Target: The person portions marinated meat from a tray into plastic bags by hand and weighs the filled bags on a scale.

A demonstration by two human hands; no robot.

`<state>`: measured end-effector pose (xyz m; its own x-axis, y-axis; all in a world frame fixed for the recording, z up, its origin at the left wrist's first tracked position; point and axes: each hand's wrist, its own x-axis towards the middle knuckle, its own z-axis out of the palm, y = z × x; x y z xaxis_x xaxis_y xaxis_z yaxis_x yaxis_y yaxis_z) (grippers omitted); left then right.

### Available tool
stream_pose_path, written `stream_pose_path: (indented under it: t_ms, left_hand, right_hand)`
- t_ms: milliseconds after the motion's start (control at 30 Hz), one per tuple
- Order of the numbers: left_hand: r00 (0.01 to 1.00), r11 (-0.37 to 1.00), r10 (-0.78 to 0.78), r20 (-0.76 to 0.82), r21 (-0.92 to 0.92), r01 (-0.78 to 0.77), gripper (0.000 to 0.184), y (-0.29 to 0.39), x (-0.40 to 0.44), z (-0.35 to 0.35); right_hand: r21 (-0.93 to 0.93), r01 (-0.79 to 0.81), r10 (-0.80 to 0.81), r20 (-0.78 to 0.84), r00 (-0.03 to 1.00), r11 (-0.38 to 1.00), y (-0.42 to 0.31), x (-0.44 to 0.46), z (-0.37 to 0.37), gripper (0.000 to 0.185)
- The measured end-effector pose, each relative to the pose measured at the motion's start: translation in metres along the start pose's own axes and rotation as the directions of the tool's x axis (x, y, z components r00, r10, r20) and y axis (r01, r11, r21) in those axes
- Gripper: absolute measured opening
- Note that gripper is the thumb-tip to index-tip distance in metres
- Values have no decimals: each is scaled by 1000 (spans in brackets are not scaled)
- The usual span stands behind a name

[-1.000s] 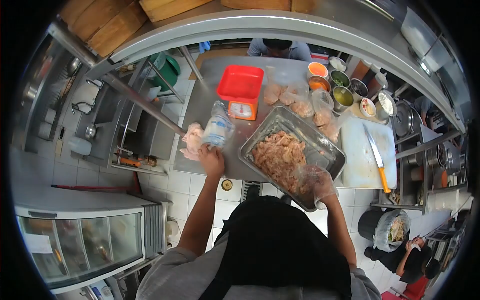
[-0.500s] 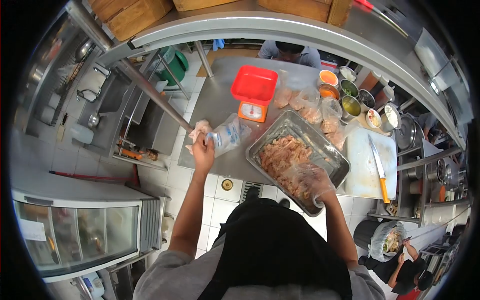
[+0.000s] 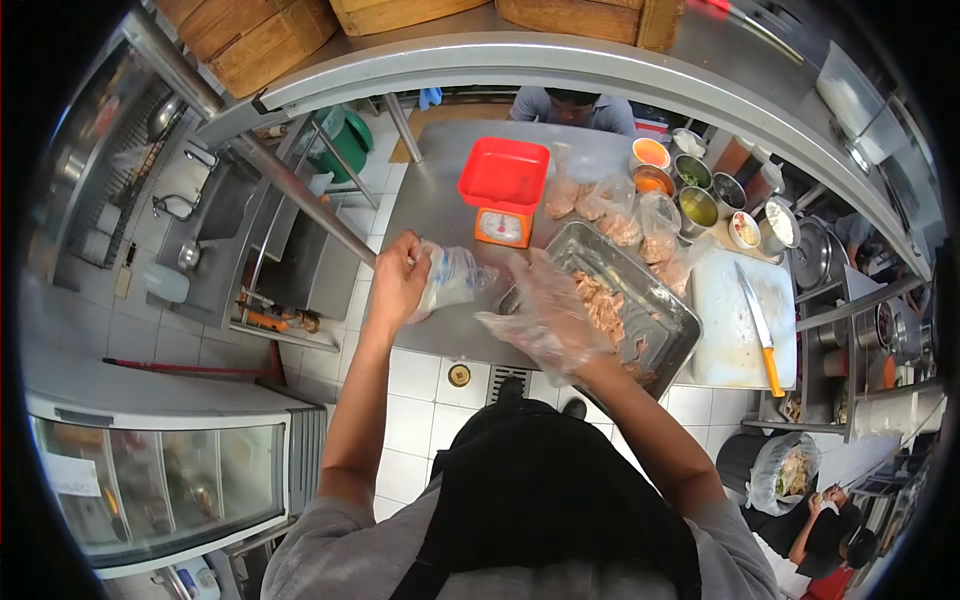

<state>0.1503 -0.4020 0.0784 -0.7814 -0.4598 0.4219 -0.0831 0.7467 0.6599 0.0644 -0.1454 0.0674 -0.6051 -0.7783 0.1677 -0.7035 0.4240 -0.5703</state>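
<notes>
My left hand (image 3: 398, 280) is closed on the edge of a clear plastic bag (image 3: 452, 280) with blue print, above the left part of the steel table. My right hand (image 3: 560, 318), covered in thin clear plastic, has its fingers stretched out over the left edge of a metal tray (image 3: 672, 325). Raw meat pieces (image 3: 602, 305) lie in that tray, partly hidden by this hand. Behind the two hands stands an orange scale (image 3: 503, 227) with a red basin (image 3: 503, 172) on top.
Filled plastic bags (image 3: 618, 222) lie behind the tray, beside bowls of ingredients (image 3: 698, 206). On the right, a knife (image 3: 758, 325) rests on a white cutting board (image 3: 718, 300). A metal shelf rail (image 3: 560, 55) crosses overhead. One person (image 3: 575, 108) is across the table, another at lower right.
My right hand has risen out of the meat and moved left toward the bag. My left hand has lifted the bag's edge; the pale pink item beside it no longer shows.
</notes>
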Motion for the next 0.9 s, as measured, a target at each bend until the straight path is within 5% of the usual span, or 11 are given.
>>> stream_pose_path:
  t_ms: [67, 167, 267, 367, 467, 567, 667, 767, 900]
  left_hand:
    - [999, 998, -23, 48, -54, 25, 19, -6, -1, 2]
    - [985, 990, -99, 141, -90, 112, 18, -5, -2, -4]
    - [966, 987, -128, 223, -67, 146, 15, -11, -6, -11]
    - [992, 959, -55, 116, -271, 84, 15, -39, -16, -11]
    - [998, 964, -58, 16, -258, 60, 10, -45, -28, -13]
    - [998, 992, 60, 29, -117, -56, 11, -80, -47, -5]
    - [995, 997, -74, 61, -8, 75, 15, -100, -63, -2]
    - [990, 995, -38, 139, -83, 50, 19, -125, -76, 9]
    - [983, 950, -165, 84, -254, 182, 24, -109, -81, 22]
  right_hand:
    - [-83, 182, -187, -54, 981, 980, -1, 19, 28, 98]
    - [52, 155, -148, -117, 982, 987, -32, 52, 64, 95]
    - [34, 105, -92, -256, 962, 994, -31, 76, 117, 80]
    - [52, 32, -33, 12, 999, 998, -17, 103, 141, 49]
    - [-7, 148, -146, -216, 965, 989, 9, 107, 176, 24]
    - [-91, 236, -253, -320, 913, 968, 33, 111, 205, 24]
    - [-209, 2, 32, 159, 987, 978, 18, 114, 183, 38]
    - [66, 218, -204, -169, 964, 974, 11, 87, 153, 42]
    - [191, 288, -264, -141, 954, 939, 10, 71, 133, 46]
